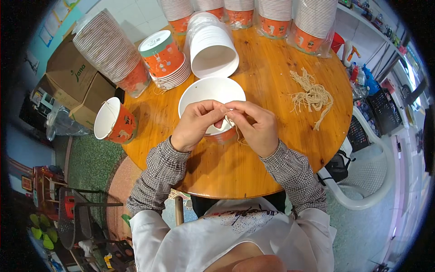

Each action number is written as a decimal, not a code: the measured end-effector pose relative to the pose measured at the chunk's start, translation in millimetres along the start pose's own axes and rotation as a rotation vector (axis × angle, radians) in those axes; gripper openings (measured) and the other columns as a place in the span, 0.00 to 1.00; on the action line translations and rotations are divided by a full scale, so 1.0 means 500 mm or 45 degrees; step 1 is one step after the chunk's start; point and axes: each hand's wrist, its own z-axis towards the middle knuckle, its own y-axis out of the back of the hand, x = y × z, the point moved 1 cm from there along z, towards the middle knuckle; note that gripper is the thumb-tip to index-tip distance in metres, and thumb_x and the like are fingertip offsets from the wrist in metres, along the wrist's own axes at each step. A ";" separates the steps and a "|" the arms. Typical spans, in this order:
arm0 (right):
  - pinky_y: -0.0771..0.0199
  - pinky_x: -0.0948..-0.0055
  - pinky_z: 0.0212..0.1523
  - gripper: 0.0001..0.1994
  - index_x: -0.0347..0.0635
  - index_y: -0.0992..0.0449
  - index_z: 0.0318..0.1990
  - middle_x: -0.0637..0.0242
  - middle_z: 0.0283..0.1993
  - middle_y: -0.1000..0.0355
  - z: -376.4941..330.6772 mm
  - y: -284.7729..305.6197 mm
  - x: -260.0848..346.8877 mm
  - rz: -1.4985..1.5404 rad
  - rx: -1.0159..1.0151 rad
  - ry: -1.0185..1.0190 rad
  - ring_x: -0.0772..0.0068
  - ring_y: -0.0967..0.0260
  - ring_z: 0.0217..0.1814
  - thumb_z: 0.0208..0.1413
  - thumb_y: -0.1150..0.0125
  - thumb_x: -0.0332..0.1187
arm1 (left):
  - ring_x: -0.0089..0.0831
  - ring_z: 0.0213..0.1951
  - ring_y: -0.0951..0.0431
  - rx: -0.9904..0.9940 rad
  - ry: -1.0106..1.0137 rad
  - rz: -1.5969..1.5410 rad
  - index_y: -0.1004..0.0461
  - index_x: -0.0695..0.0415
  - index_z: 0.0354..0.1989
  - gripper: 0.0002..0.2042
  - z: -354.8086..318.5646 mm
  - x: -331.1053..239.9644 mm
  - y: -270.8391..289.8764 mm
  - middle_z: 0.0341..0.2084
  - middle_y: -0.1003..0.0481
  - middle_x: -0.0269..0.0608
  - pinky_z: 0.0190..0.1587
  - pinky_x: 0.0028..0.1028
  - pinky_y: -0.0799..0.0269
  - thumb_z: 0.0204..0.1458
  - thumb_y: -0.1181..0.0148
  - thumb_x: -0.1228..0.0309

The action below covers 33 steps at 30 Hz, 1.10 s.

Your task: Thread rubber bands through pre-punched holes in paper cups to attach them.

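Observation:
A white-lined paper bucket [190, 96] with an orange outside stands upright on the table in front of me. Above its near rim, my left hand [190, 127] and my right hand [259, 129] meet at the fingertips. Both are closed in a pinch on a thin beige string [239, 136], whose loose end dangles below my right fingers. My fingers hide part of the string and the near side of the bucket's rim. To the right lies a loose tangle of beige strings [311, 96].
On the round wooden table [267, 81], an orange paper bucket [124, 128] with string at its rim stands left. Behind are an upside-down bucket stack [164, 56], a white stack on its side [210, 50] and several plastic-wrapped stacks [310, 41]. Cardboard boxes [79, 75] sit left, a white chair [385, 174] right.

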 end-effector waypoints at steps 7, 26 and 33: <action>0.25 0.68 0.29 0.05 0.38 0.25 0.37 0.61 0.32 0.25 0.004 -0.001 0.007 -0.285 -0.077 0.235 0.64 0.25 0.30 0.53 0.39 0.26 | 0.15 0.27 0.31 -0.006 0.037 0.082 0.25 0.62 0.37 0.09 -0.004 -0.008 -0.007 0.25 0.27 0.29 0.30 0.15 0.35 0.61 0.46 0.69; 0.30 0.76 0.32 0.06 0.37 0.33 0.40 0.67 0.30 0.33 -0.001 0.007 -0.038 0.131 -0.125 -0.156 0.78 0.32 0.30 0.64 0.51 0.31 | 0.17 0.26 0.30 -0.269 -0.427 0.738 0.26 0.66 0.34 0.05 -0.014 0.020 -0.017 0.23 0.26 0.33 0.29 0.19 0.33 0.53 0.43 0.76; 0.35 0.83 0.25 0.07 0.39 0.35 0.41 0.69 0.31 0.32 0.015 0.027 -0.045 0.348 -0.158 -0.222 0.84 0.38 0.25 0.67 0.54 0.33 | 0.23 0.25 0.28 -0.257 -0.638 0.996 0.28 0.66 0.30 0.03 -0.028 0.011 -0.033 0.21 0.27 0.39 0.29 0.23 0.31 0.51 0.44 0.77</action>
